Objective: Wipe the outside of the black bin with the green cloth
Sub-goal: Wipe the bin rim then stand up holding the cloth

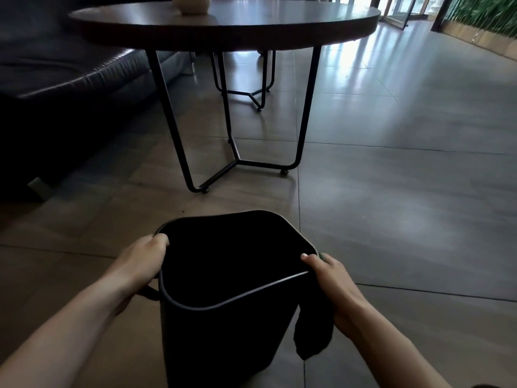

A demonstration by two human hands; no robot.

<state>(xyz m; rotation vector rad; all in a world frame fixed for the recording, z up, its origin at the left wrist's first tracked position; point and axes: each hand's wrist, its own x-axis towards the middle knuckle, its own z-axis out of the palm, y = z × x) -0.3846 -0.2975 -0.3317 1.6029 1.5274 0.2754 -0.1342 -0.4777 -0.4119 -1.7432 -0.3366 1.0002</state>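
The black bin (223, 337) stands open-topped on the tiled floor right in front of me, tilted a little. My left hand (142, 261) grips its left rim, fingers curled over the edge. My right hand (333, 284) presses the cloth (313, 334) against the bin's right outer wall, thumb resting on the rim. The cloth looks very dark here; a small green bit shows by my thumb. Its loose end hangs down beside the bin. A dark handle sticks out under my left wrist.
A round dark table (223, 26) on thin black metal legs (237, 161) stands just beyond the bin. A dark leather sofa (56, 74) fills the left side. A pale pot (191, 4) sits on the table. Glossy tiled floor (405, 191) stretches to the right.
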